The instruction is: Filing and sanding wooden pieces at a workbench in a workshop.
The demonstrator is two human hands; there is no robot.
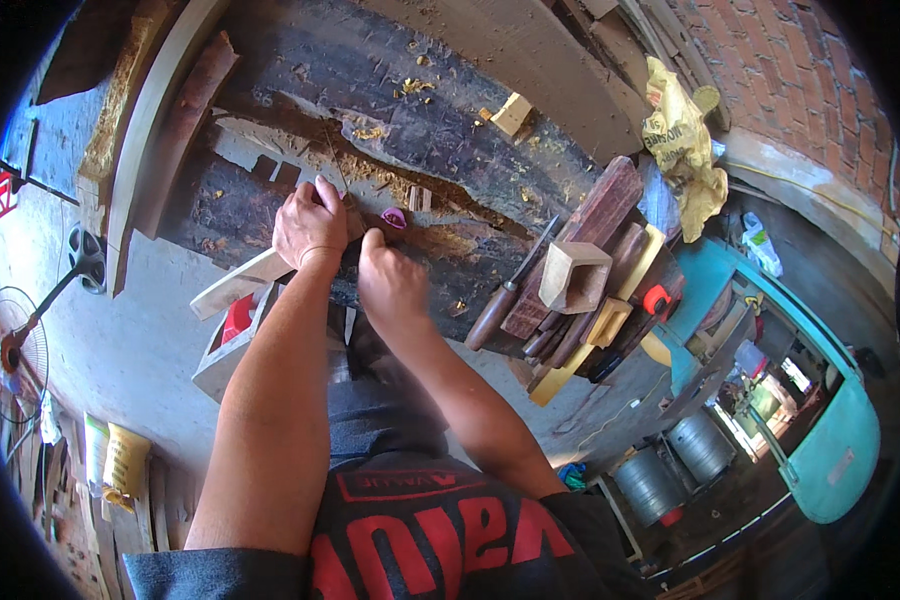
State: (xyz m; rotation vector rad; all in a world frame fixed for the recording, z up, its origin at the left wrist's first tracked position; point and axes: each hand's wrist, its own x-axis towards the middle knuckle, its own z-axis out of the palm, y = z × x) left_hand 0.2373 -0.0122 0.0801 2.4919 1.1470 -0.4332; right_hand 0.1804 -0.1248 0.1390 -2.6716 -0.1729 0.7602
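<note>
My left hand (310, 226) is closed over the near part of the worn dark workbench (470, 130), its fingers curled and the thumb side up. A thin, dark, wire-like line rises beyond its fingers. Close beside it, my right hand (394, 285) is also closed, slightly smeared, with its thumb pointing away from me. Between the two hands sits a small brown wooden piece (356, 222), partly covered by the fingers. A small purple object (394, 217) lies just past my right thumb. What either hand grips is hidden.
Right of my hands lie a wooden-handled chisel (510, 290), a hollow wooden block (575, 275) and dark red timber (620, 190). A pale block (512, 114) rests farther back. Curved boards (160, 120) stand at left. A teal machine (835, 460) is at right, a fan (15, 350) at left.
</note>
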